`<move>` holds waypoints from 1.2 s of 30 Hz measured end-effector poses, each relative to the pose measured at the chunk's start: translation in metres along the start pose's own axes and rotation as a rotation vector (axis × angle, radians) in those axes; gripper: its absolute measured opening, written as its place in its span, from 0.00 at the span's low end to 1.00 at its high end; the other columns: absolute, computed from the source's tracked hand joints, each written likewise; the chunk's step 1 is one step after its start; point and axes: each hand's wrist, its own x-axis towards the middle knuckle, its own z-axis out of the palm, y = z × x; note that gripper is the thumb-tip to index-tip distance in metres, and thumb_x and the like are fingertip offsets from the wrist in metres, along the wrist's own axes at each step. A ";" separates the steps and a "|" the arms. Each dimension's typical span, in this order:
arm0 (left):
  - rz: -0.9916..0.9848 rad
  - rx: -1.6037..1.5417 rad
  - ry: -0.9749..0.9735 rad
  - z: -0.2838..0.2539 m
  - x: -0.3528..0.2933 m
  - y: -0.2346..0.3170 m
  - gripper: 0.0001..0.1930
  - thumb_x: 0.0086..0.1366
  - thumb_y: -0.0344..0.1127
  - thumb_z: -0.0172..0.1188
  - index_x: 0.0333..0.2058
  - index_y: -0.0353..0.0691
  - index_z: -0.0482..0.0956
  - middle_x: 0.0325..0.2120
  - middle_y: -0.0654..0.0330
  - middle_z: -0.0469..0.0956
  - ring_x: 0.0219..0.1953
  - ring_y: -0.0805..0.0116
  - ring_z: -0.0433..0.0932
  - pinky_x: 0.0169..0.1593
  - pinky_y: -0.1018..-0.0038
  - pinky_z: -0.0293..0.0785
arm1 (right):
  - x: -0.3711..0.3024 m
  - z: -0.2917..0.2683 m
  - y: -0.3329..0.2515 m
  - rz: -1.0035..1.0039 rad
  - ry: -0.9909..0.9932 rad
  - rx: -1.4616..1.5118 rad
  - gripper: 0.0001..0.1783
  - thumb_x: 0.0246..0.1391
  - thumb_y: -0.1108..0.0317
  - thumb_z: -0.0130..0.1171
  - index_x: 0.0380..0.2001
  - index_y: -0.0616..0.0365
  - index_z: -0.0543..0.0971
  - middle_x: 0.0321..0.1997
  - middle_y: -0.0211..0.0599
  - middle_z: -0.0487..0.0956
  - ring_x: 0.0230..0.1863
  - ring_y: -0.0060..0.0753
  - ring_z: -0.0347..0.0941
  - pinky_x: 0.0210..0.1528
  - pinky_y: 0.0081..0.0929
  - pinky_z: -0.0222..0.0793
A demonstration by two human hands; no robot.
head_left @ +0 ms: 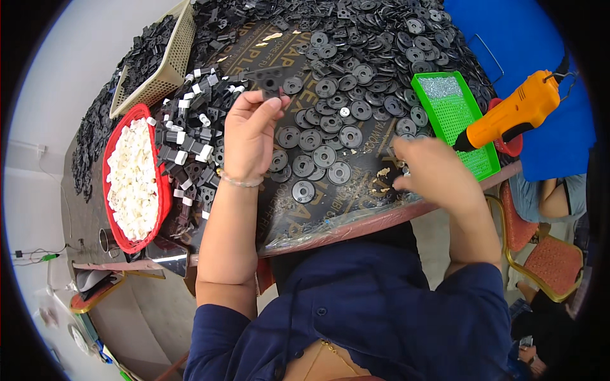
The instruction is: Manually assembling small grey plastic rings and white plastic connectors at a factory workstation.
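My left hand [249,130] is raised over the table, thumb and fingers closed on a black plastic part [270,82] with a hole in it. Below and right of that part lie loose black round discs [324,157] with holes. Closer to the table's front edge, my right hand [438,170] is curled and slightly blurred. Thumb and forefinger stand a little apart, and something small and shiny shows in the crook of its fingers, too small to name. Left of my left forearm is a heap of black parts with white ends [184,143].
A red basket [164,190] of white pieces stands at the left, behind it a beige crate [171,63] of black parts. At the right, an orange power screwdriver [518,108] lies across a green tray [486,166] holding small silvery pieces. Red chairs [553,267] stand beyond.
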 end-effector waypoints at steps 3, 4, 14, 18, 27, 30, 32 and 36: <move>-0.057 -0.052 0.038 0.011 0.000 0.001 0.17 0.61 0.19 0.60 0.49 0.35 0.71 0.42 0.53 0.79 0.43 0.62 0.81 0.44 0.74 0.77 | -0.022 0.032 0.011 0.058 -0.005 0.014 0.18 0.41 0.73 0.69 0.35 0.61 0.73 0.36 0.47 0.78 0.39 0.54 0.77 0.41 0.46 0.71; -0.086 -0.048 0.039 0.017 -0.003 0.004 0.21 0.61 0.19 0.60 0.53 0.36 0.68 0.43 0.54 0.78 0.44 0.61 0.81 0.44 0.73 0.77 | -0.022 0.037 0.013 0.058 -0.003 0.012 0.18 0.41 0.73 0.69 0.35 0.61 0.73 0.36 0.47 0.78 0.39 0.54 0.77 0.41 0.46 0.71; -0.104 -0.011 -0.029 0.019 -0.004 0.002 0.25 0.61 0.22 0.62 0.56 0.39 0.65 0.41 0.56 0.80 0.41 0.66 0.80 0.40 0.77 0.73 | 0.076 0.003 -0.015 -0.197 0.424 0.638 0.12 0.48 0.76 0.57 0.39 0.64 0.79 0.36 0.31 0.74 0.34 0.18 0.73 0.34 0.21 0.70; -0.057 -0.031 0.026 0.018 -0.003 0.007 0.25 0.61 0.22 0.62 0.54 0.40 0.63 0.38 0.58 0.80 0.39 0.69 0.79 0.40 0.77 0.73 | 0.117 -0.010 -0.044 -0.211 0.351 0.745 0.10 0.53 0.71 0.61 0.37 0.65 0.80 0.33 0.33 0.79 0.32 0.17 0.75 0.35 0.17 0.70; 0.078 0.096 0.075 0.015 0.000 -0.003 0.30 0.59 0.23 0.65 0.60 0.40 0.64 0.44 0.62 0.78 0.42 0.76 0.77 0.41 0.80 0.71 | 0.142 0.033 -0.046 -0.268 0.168 1.401 0.18 0.60 0.76 0.56 0.53 0.67 0.73 0.45 0.40 0.78 0.40 0.27 0.79 0.45 0.24 0.76; 0.054 0.100 0.068 0.016 0.000 -0.007 0.29 0.59 0.22 0.65 0.58 0.39 0.65 0.44 0.62 0.78 0.42 0.76 0.77 0.41 0.80 0.72 | 0.138 0.035 -0.049 -0.200 0.190 1.553 0.16 0.58 0.76 0.59 0.49 0.67 0.74 0.42 0.40 0.80 0.39 0.28 0.80 0.44 0.24 0.77; 0.065 0.111 0.080 0.017 0.000 -0.008 0.29 0.59 0.21 0.65 0.57 0.40 0.66 0.44 0.62 0.78 0.41 0.76 0.77 0.41 0.81 0.72 | 0.141 0.040 -0.046 -0.198 0.164 1.595 0.14 0.58 0.76 0.60 0.47 0.66 0.75 0.40 0.40 0.80 0.39 0.29 0.80 0.43 0.25 0.77; 0.102 0.134 0.075 0.019 -0.001 -0.010 0.29 0.59 0.20 0.65 0.57 0.39 0.64 0.43 0.60 0.78 0.42 0.73 0.78 0.44 0.78 0.75 | 0.141 0.043 -0.046 -0.197 0.171 1.646 0.11 0.57 0.75 0.63 0.43 0.64 0.77 0.36 0.39 0.82 0.36 0.30 0.81 0.40 0.25 0.78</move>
